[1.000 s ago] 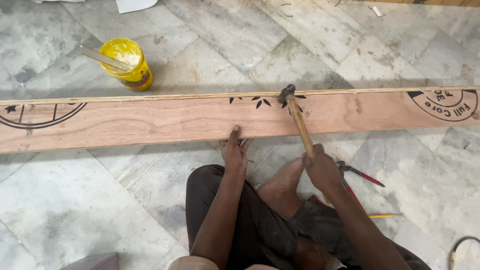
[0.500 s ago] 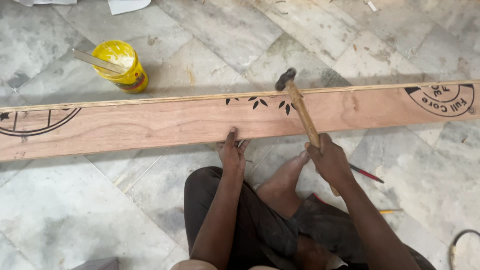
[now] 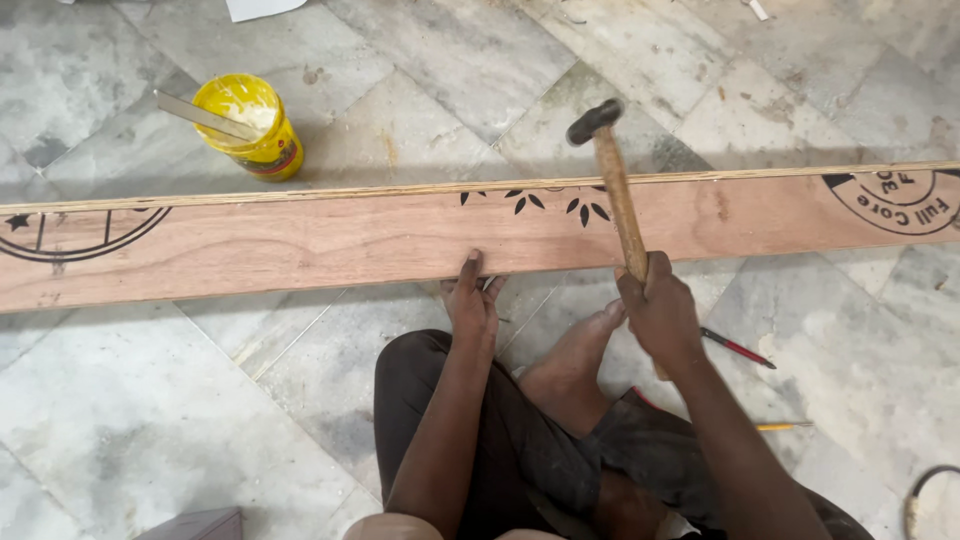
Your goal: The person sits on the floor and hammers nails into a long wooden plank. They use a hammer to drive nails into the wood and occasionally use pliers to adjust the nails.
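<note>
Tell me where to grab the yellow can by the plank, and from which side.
Grab the yellow can round its side wall, coming from the right. Its top is open and a flat blade sticks out of it over the left rim, so a grip from above or the left would likely be fouled.

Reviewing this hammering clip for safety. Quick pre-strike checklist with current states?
1. Right hand grip on hammer: closed around the lower handle, ok.
2. Hammer head raised above the far edge of the plywood strip: ok.
3. Left hand steadying the strip at its near edge: touching, ok.
4. Left fingertips away from the hammer's line: off to the side of it, ok.
5. Nail or target under the head: too small to see, cannot tell.
6. Bare foot close to the strip, beside the hammer hand: not ok.
</note>
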